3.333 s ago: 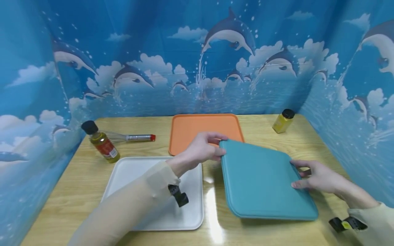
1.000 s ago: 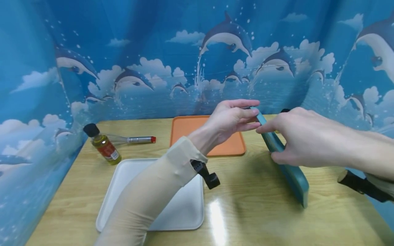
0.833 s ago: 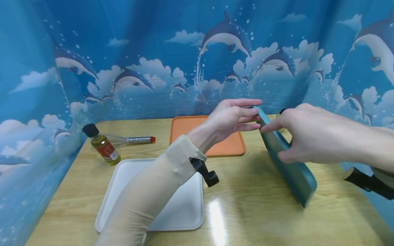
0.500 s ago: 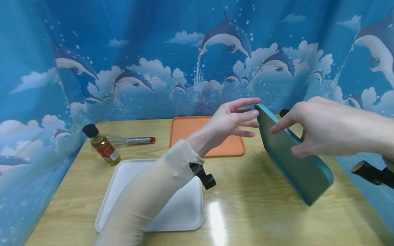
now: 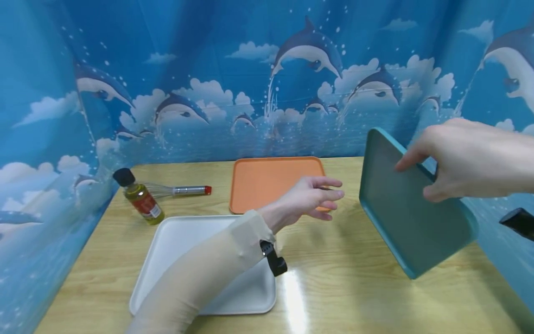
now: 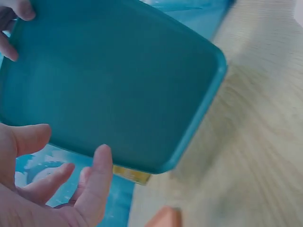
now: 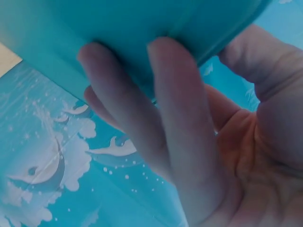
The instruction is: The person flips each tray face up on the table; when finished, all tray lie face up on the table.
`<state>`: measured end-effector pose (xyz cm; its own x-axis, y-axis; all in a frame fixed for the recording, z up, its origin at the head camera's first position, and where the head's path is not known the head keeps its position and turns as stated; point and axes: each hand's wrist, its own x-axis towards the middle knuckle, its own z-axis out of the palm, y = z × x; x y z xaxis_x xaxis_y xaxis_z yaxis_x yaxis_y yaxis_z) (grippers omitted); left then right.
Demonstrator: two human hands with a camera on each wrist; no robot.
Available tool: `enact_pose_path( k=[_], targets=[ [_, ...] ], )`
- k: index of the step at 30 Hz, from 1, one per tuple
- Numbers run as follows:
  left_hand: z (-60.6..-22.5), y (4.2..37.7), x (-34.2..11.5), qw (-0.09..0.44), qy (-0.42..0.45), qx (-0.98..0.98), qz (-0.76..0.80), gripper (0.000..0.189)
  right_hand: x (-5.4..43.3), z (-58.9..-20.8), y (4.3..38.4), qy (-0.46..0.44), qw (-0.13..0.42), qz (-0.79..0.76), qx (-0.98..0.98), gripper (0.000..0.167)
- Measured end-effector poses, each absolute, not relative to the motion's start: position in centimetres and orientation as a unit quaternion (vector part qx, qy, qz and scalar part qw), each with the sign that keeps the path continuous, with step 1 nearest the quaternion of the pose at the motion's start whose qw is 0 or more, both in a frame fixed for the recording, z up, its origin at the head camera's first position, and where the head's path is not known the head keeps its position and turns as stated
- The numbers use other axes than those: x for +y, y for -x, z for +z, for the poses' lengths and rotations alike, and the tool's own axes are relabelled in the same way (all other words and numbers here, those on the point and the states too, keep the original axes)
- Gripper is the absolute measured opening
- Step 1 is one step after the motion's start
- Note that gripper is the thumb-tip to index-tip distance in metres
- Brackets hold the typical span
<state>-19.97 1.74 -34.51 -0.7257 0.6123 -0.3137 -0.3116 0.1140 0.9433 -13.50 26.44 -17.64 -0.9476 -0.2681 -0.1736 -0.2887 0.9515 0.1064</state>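
Observation:
My right hand (image 5: 467,157) grips a teal tray (image 5: 409,213) by its upper edge, at the right of the head view. The tray is raised and tilted steeply, its rimmed face turned to the left. In the right wrist view, the fingers (image 7: 182,118) lie against one face of it and the thumb is at the other side of the edge. Away from the tray, my left hand (image 5: 308,199) hovers in front of the orange tray (image 5: 271,181) with fingers spread, holding nothing. The left wrist view shows those fingers (image 6: 94,184) near the teal tray's rim, apparently not touching.
Below my left forearm lies a white tray (image 5: 183,236). An oil bottle (image 5: 143,202) and a whisk (image 5: 187,190) are at the back left of the wooden table (image 5: 325,287). Part of a yellow jar (image 6: 132,175) shows behind the teal tray. A dolphin-print curtain (image 5: 233,60) surrounds the table.
The teal tray, first held by both hands, was turned up on edge. My left hand has let go and moved lower, while my right hand has carried the tray up and rightward.

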Motion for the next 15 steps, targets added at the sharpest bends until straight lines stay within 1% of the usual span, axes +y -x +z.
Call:
enact_pose_path(
  k=[4,8,12,15],
  targets=[
    [-35.8,19.6,2.1,0.369,-0.103,0.661,0.646,0.042,27.6,-17.5,13.8,0.127,0.071,0.096,0.985,0.06],
    [-36.9,19.2,2.5,0.374,-0.088,0.666,0.64,0.043,28.7,-17.2,14.6,0.101,0.064,0.113,0.986,0.06],
    [-37.8,18.9,3.0,0.365,-0.074,0.673,0.639,0.046,30.0,-16.9,15.1,0.086,0.052,0.125,0.987,0.056],
    [-38.4,18.6,3.5,0.348,-0.06,0.679,0.644,0.047,31.5,-16.5,15.7,0.091,0.044,0.142,0.985,0.057]
  ],
)
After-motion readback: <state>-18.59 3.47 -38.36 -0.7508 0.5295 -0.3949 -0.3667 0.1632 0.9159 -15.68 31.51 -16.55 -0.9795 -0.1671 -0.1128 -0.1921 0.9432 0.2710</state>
